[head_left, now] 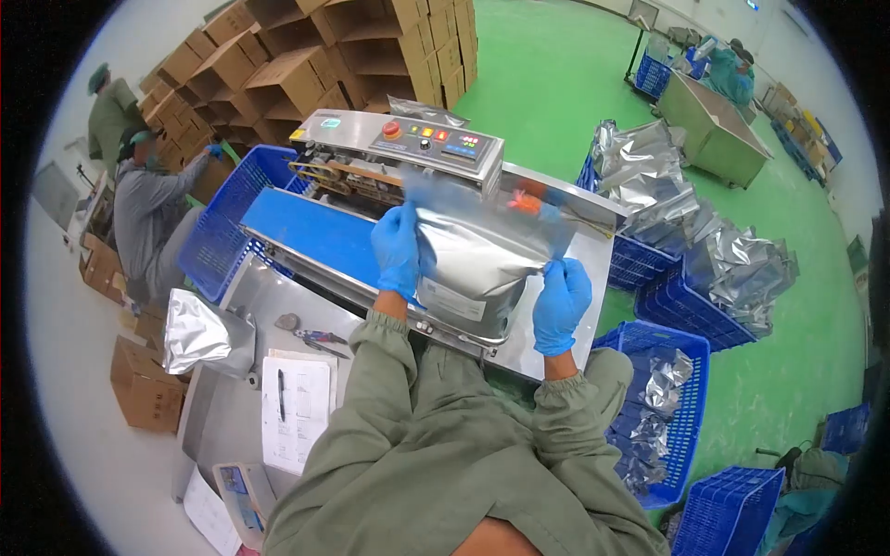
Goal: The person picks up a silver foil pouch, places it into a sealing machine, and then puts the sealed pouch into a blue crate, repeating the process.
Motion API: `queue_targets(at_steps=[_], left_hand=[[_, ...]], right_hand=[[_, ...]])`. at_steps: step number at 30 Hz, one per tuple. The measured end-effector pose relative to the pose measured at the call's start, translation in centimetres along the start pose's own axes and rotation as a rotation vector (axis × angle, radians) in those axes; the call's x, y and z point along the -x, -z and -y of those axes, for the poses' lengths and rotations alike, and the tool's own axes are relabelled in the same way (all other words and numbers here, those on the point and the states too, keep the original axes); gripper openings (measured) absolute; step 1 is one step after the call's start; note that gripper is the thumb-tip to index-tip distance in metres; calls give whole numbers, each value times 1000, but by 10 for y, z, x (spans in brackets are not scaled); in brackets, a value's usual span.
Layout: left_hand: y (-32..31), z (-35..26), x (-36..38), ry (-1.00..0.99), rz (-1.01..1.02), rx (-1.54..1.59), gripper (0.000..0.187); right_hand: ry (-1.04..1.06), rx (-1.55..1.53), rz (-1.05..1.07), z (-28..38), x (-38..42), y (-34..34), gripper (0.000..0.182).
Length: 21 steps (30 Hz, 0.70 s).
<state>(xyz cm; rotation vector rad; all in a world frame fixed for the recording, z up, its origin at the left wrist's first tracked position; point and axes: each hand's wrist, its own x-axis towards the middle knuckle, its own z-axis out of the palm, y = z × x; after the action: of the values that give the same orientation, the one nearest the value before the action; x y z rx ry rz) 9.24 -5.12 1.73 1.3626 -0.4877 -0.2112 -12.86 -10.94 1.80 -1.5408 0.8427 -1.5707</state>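
Note:
Both my hands wear blue gloves and hold a silver foil bag (pixel 468 264) between them, with a white label low on its front. My left hand (pixel 397 252) is closed on the bag's left edge. My right hand (pixel 561 301) pinches the right edge near the upper corner. The bag's upper part looks clear and blurred. Behind it stands a band sealing machine (pixel 436 148) with a red button and a lit display. Its blue conveyor belt (pixel 311 232) runs off to the left of my left hand.
Another silver bag (pixel 209 334) stands on the steel table at left, near papers (pixel 297 408) with a pen and pliers (pixel 320 339). Blue crates (pixel 691 426) with foil bags stand at right. Cardboard boxes (pixel 371 51) are stacked behind. A co-worker (pixel 153 213) sits at left.

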Motion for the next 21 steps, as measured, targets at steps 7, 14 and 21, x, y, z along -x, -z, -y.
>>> queue_targets(at_steps=[7, 14, 21], left_hand=[[-23, 55, -2, -20, 296, -443, 31], [4, 73, -7, 156, 364, -652, 35], [25, 100, -41, -8, 360, -650, 37]], right_hand=[[-201, 133, 48, -64, -3, 35, 21], [-347, 169, 157, -84, 14, 28, 23], [-391, 159, 289, -91, 3, 2, 22]])
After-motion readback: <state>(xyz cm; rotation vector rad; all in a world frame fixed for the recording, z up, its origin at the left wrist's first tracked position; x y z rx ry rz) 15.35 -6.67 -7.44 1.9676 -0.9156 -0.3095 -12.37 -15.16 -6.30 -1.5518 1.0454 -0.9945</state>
